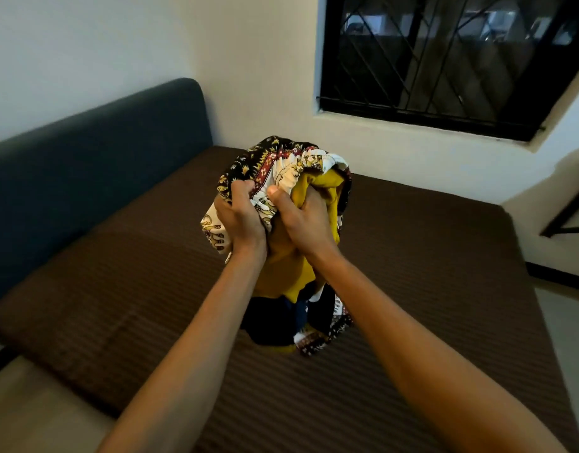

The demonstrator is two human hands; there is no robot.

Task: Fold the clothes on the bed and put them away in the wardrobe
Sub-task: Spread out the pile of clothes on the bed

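Bundle of clothes (281,197) held up in the air above the bed (118,305), centre of view, bunched and unfolded. Outer piece is a patterned cloth (268,161), dark with red, gold and white print, wrapped over the top and left side. Inside it a mustard yellow garment (281,266) spills down between the wrists. Below that hangs a dark navy garment (268,322), its lowest part at or just above the mattress; cannot tell if it touches. More patterned fabric trails at the lower right of the bundle.

Left hand (240,217) grips the patterned cloth on the left side, fingers curled tight into the fabric. Right hand (301,220) just beside it, thumb up against the white printed part, fingers wrapped into the yellow garment. Hands close together, nearly touching, both clamped on the bundle. Both forearms bare, stretched forward from the bottom of view.

Bed has a brown striped cover. Dark blue-grey padded headboard (95,138) runs along the left against a white wall (118,44). Window (445,60) with black frame and diagonal metal grille at upper right, dark outside. Pale floor (36,403) at lower left. Dark frame of some furniture (566,220) at far right edge, too cut off to identify.
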